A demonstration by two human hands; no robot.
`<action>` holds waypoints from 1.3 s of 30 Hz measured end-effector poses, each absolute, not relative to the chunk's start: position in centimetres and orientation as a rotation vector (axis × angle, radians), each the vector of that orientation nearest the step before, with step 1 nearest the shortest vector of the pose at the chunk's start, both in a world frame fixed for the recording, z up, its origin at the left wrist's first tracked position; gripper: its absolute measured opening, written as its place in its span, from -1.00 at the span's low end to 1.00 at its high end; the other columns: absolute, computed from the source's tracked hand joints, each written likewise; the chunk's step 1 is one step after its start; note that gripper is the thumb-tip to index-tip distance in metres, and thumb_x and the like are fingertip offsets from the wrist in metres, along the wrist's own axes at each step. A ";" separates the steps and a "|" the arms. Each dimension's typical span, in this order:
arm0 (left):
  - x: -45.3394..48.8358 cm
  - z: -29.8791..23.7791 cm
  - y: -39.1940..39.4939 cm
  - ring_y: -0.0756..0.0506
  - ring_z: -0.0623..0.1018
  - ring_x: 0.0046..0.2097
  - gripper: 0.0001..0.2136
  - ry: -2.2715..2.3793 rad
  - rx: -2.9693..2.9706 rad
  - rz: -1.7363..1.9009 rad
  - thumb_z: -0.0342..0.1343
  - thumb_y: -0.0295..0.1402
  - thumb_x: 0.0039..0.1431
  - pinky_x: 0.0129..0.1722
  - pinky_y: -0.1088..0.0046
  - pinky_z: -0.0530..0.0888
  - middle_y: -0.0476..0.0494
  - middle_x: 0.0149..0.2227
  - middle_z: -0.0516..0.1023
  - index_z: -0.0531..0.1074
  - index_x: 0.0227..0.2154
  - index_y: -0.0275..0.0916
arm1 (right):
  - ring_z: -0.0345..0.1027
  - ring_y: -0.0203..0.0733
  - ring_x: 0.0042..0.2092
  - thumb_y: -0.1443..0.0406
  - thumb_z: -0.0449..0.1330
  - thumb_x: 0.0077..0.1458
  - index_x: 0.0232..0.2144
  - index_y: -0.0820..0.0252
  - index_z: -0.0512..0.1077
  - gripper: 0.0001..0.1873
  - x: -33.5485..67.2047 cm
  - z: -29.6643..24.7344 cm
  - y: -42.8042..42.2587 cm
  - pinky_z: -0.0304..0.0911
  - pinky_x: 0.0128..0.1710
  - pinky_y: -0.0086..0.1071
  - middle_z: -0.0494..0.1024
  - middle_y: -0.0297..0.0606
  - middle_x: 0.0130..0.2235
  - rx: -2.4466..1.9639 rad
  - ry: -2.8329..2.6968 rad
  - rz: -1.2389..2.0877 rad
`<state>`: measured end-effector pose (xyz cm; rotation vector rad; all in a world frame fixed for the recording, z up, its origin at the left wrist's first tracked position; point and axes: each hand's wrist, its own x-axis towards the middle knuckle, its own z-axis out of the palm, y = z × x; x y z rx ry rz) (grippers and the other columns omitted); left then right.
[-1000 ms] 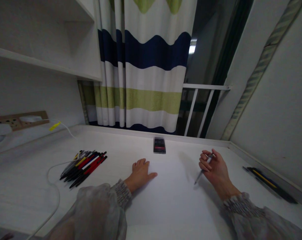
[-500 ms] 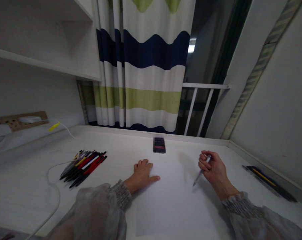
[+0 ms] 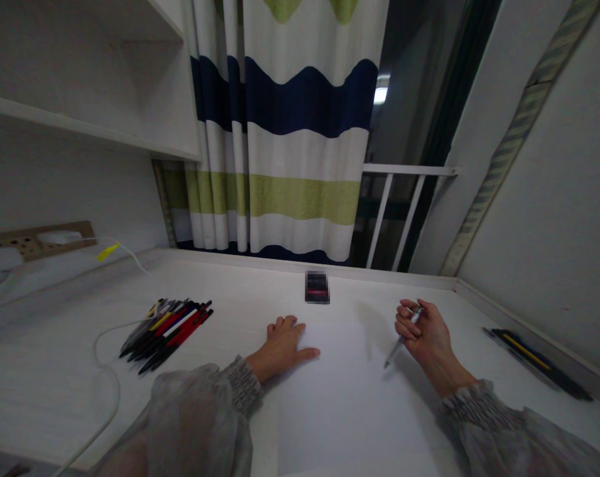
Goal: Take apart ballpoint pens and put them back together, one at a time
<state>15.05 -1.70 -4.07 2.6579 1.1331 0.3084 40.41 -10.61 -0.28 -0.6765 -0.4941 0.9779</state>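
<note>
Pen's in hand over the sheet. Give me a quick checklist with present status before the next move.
1. Grip: right hand closed around the pen: ok.
2. Tip contact: the pen points down at the paper, but touching or not: cannot tell.
3. Sheet steadied: left hand lies flat at the paper's left edge, thumb on it: ok.
4. Pen pile lies apart from the paper, to its left: ok.
5. White cable lies off the paper: ok.
6. Pen tip extended: cannot tell.
</note>
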 end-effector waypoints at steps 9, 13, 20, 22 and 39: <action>14.6 -4.7 -0.5 -0.26 0.23 0.00 -0.51 1.008 2.718 0.369 0.00 -0.02 0.00 -0.06 0.15 0.20 -0.29 0.01 0.24 0.30 -0.06 -0.21 | -0.12 -0.57 -0.78 0.25 0.10 -0.12 -0.69 0.26 0.32 -0.78 40.3 -0.4 -10.5 -0.15 -0.87 -0.65 0.34 -0.33 -0.66 -0.627 -0.481 0.951; 14.6 -5.4 0.6 -0.22 0.25 -0.03 -0.54 0.941 2.707 0.443 0.04 -0.04 -0.02 -0.04 0.19 0.21 -0.23 -0.03 0.28 0.34 -0.10 -0.20 | -0.03 -0.56 -0.73 0.44 0.19 -0.24 -0.76 0.25 0.22 -0.78 40.2 -0.3 -10.2 -0.03 -0.82 -0.65 0.38 -0.32 -0.63 -0.607 -0.469 0.912; 14.7 -5.6 1.5 -0.18 0.30 -0.05 -0.61 0.927 2.606 0.528 0.12 -0.17 -0.04 -0.03 0.26 0.24 -0.20 -0.07 0.32 0.37 -0.15 -0.24 | 0.31 -0.25 -0.54 0.19 -0.01 -0.05 -0.64 0.24 0.39 -0.69 39.0 -1.5 -10.0 0.28 -0.55 -0.34 0.44 -0.21 -0.63 -0.717 -0.476 1.230; 14.7 -5.7 1.7 -0.19 0.31 -0.05 -0.61 0.920 2.599 0.541 0.13 -0.17 -0.05 -0.04 0.25 0.25 -0.20 -0.07 0.33 0.38 -0.15 -0.24 | 0.16 -0.32 -0.69 0.12 -0.03 -0.03 -0.62 0.27 0.43 -0.61 38.4 -2.2 -9.9 0.14 -0.69 -0.44 0.29 -0.32 -0.79 -0.712 -0.581 1.296; 14.8 -5.4 1.3 -0.19 0.33 -0.06 -0.64 0.952 2.539 0.594 0.17 -0.21 -0.09 -0.06 0.27 0.26 -0.18 -0.11 0.38 0.41 -0.21 -0.25 | 0.26 -0.33 -0.63 0.32 0.09 -0.14 -0.50 0.22 0.36 -0.91 37.0 -2.7 -9.2 0.18 -0.69 -0.52 0.31 -0.41 -0.77 -0.922 -0.568 1.151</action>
